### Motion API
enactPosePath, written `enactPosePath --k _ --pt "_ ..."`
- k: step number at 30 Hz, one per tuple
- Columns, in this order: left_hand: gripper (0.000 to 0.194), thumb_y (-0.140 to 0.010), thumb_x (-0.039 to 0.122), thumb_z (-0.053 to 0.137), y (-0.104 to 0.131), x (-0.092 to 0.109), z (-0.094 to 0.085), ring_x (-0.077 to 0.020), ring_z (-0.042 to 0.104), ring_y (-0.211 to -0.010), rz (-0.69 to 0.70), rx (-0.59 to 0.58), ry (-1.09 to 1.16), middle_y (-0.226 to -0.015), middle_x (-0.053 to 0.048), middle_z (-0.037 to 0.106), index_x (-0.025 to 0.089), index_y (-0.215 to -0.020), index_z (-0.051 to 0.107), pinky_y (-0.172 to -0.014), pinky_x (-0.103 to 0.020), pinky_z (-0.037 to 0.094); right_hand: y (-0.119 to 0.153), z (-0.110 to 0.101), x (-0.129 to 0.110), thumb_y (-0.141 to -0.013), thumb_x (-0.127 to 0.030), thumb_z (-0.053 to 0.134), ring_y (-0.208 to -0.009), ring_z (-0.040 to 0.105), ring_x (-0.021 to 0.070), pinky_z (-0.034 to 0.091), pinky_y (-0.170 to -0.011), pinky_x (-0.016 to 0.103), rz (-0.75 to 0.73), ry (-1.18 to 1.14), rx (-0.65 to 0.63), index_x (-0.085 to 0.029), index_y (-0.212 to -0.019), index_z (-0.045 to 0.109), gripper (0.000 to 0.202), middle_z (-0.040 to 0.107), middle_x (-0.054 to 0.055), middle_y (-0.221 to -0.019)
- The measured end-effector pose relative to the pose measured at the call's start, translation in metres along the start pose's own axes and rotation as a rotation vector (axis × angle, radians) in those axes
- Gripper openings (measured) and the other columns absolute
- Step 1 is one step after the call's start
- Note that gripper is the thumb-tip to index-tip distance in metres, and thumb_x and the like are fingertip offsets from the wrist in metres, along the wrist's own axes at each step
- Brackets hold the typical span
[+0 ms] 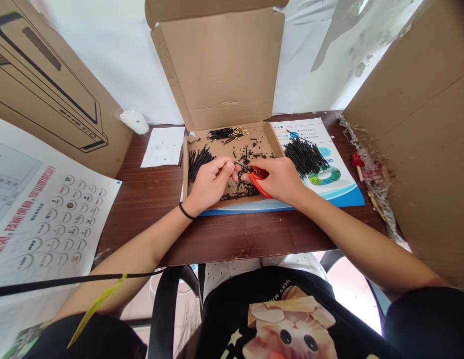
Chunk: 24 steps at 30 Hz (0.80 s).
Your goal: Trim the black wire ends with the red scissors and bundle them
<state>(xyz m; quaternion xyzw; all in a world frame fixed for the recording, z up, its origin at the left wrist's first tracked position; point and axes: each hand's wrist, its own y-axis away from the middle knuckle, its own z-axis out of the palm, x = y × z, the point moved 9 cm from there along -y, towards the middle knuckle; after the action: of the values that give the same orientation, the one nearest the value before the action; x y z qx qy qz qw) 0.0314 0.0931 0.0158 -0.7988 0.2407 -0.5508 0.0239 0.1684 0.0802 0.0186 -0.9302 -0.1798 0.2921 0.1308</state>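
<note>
Over the open cardboard box point(274, 142), my left hand point(211, 183) is closed in a pinch at a thin black stick point(241, 163), which is partly hidden by the fingers. Just to its right, my right hand point(286, 179) grips red-handled cutters point(258, 183), their tip close to the left fingertips. Short black scraps point(239, 192) litter the box floor beneath both hands. A bundle of black sticks point(200, 162) lies at the box's left side, and another bundle with brass-coloured ends point(228, 133) is at the back.
Right of the box, a large pile of black sticks point(306, 154) rests on a printed sheet point(347, 192). White paper point(162, 146) lies to the left. A red-headed object point(357, 161) sits near the right cardboard wall point(422, 124). Another cardboard wall point(67, 99) stands left.
</note>
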Motion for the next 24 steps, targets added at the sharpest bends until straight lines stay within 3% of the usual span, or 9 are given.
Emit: enactPosePath --k 8,17,24 --pt "0.045 -0.093 0.055 0.050 0.000 -0.002 0.001 -0.0135 0.060 -0.068 -0.010 -0.006 0.019 -0.072 -0.004 0.069 0.017 -0.076 0.065 -0.069 -0.026 0.045 0.000 0.003 0.003 -0.087 -0.058 0.051 -0.056 0.038 0.0130 0.026 -0.056 0.026 0.001 0.019 -0.020 -0.018 -0.071 0.068 0.047 0.056 0.003 -0.058" --pt "0.024 -0.085 0.039 0.068 0.001 -0.025 0.008 -0.0101 0.063 -0.067 -0.316 0.039 0.630 -0.082 -0.006 0.074 0.016 -0.084 0.062 -0.065 -0.023 0.048 -0.001 0.005 0.011 -0.083 -0.042 0.064 -0.056 0.030 0.0107 0.023 -0.056 0.025 0.124 -0.042 -0.013 -0.020 -0.061 0.055 0.033 0.044 -0.003 -0.054" --pt "0.026 -0.080 0.039 0.073 0.002 -0.025 0.007 -0.0085 0.061 -0.067 -0.347 0.053 0.625 -0.086 -0.006 0.075 0.015 -0.084 0.063 -0.066 -0.023 0.050 -0.001 0.004 0.010 -0.082 -0.044 0.062 -0.056 0.030 0.0108 0.025 -0.056 0.025 0.116 -0.064 -0.010 -0.020 -0.058 0.053 0.036 0.043 -0.004 -0.053"
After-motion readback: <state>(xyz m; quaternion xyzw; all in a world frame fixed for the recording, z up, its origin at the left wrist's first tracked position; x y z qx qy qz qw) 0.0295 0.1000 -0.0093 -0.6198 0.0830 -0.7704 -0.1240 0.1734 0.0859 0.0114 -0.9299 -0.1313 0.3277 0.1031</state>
